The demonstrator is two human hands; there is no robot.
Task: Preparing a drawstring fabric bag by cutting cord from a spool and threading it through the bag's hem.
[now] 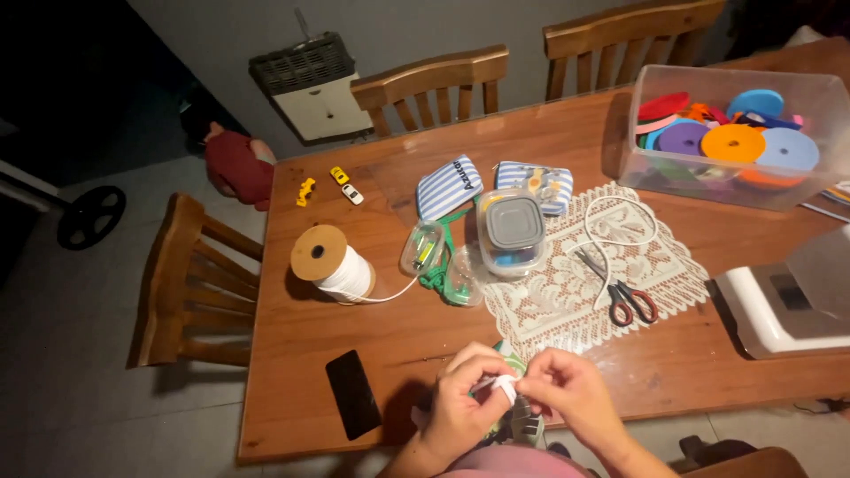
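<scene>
Hidden between left hand (pixel 456 407) and right hand (pixel 571 394): most of the small white piece (pixel 505 386), shape not discernible. Beneath both hands, a green and grey item (pixel 521 427), largely covered, kind not determinable. Far right of the right hand, white machine (pixel 784 305) cut off by the frame edge. Beyond it, clear bin (pixel 739 181) of coloured discs, lower layers obscured. Far ahead of the left hand, three tiny toy figures (pixel 329 184), too small to identify. Forearms cut off at the bottom edge.
</scene>
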